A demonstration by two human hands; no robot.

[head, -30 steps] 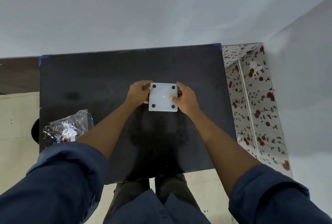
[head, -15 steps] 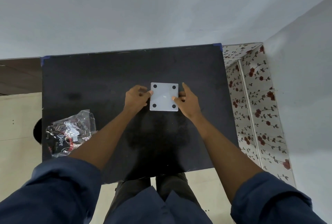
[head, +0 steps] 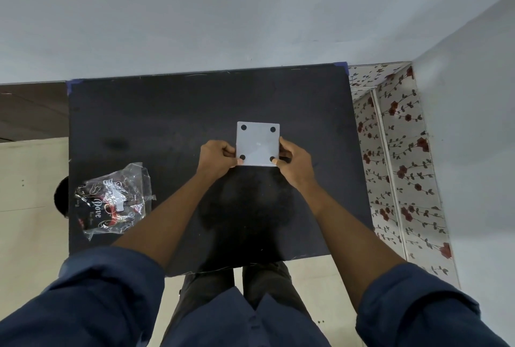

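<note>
White square plate (head: 257,142) is pinched at its near corners between left hand (head: 216,159) and right hand (head: 294,162), above the black table (head: 167,112); a slip is judged possible, the corner grip being shallow.

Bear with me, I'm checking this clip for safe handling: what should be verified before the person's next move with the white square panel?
1. Left hand pinches the white square panel at its near left corner: ok.
2. Right hand pinches the near right corner: ok.
3. All four black dots on the panel are uncovered: ok.
4. Black table is bare right around the panel: ok.
5. Plastic wrapper lies apart, at the table's left edge, away from both hands: ok.
6. Panel rests on the table or is lifted off it: cannot tell.
</note>
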